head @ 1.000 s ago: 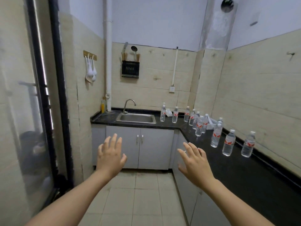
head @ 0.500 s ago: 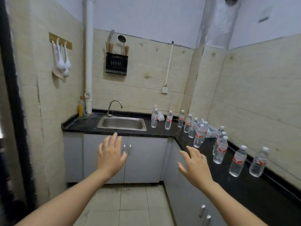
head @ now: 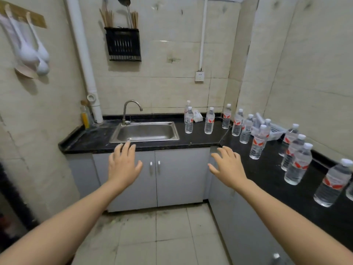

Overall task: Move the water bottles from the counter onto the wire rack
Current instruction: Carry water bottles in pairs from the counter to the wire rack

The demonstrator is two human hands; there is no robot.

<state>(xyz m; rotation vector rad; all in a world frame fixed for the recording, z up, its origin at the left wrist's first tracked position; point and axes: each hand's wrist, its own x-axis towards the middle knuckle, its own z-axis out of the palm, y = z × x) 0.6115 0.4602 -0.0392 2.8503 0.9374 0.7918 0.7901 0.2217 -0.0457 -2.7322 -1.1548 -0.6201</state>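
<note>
Several clear water bottles with red-and-white labels stand upright on the black L-shaped counter point(head: 200, 142), from beside the sink round the corner and along the right wall. One bottle point(head: 257, 142) stands nearest my right hand; another point(head: 332, 183) is at the right edge. My left hand point(head: 123, 164) hovers open in front of the cabinet below the sink. My right hand point(head: 228, 168) is open near the counter's inner corner, apart from every bottle. No wire rack is in view.
A steel sink point(head: 146, 131) with a tap is set in the counter. A white plastic basket point(head: 271, 131) sits in the corner behind the bottles. A black utensil holder point(head: 123, 44) and white ladles point(head: 32, 54) hang on the wall. Grey cabinet doors point(head: 181, 175) stand below, tiled floor underfoot.
The view has moved closer to the counter and tilted down, so sink and bottles appear larger. Both hands stay open and outstretched, holding nothing.
</note>
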